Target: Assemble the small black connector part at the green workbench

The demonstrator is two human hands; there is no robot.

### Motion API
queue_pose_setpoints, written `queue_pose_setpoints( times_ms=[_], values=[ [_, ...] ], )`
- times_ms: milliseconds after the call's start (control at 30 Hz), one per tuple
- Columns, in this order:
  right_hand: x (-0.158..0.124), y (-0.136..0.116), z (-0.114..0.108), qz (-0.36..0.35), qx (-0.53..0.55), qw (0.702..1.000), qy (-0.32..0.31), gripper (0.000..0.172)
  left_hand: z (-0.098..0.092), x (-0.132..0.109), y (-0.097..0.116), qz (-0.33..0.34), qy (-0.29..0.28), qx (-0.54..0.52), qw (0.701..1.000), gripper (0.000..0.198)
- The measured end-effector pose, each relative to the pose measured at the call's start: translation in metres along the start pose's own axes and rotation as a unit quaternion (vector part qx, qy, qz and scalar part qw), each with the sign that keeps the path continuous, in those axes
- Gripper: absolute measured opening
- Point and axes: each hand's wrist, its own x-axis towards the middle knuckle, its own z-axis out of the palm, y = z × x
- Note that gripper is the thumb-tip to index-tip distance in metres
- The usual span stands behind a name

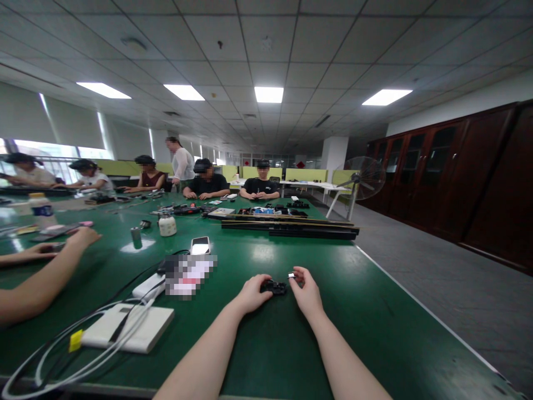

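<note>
Close in front of me, my left hand is closed around the left end of a small black part, whose exact kind I cannot make out. The part is at the green tabletop, its right end uncovered. A short gap to the right, my right hand pinches a tiny white and dark piece between thumb and fingertips. That piece is held apart from the black part and is too small to name. The lower side of the black part is hidden.
A white box-shaped device with looping cables lies left of my forearm, near a phone. Long black bars lie across the table ahead. At far left are a co-worker's arms. The table's edge runs down the right.
</note>
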Motion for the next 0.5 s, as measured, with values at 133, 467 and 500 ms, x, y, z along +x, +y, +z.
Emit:
queue_pose_setpoints(
  times_ms=[133,467,500],
  values=[
    [0.0009,-0.0002,-0.0003,-0.001,-0.003,1.0,0.008,0.035,0.0,0.0002,-0.0005,0.002,-0.001,0.002,1.0,0.046],
    [0.0039,0.0078,0.0,-0.025,-0.009,0.999,0.036,0.037,-0.0019,-0.0016,0.0038,-0.005,0.0,0.0,1.0,0.045],
    [0.004,0.0082,-0.0003,-0.026,-0.012,0.999,0.036,0.038,-0.002,-0.0017,0.0041,-0.006,-0.001,0.0,1.0,0.045]
  ],
)
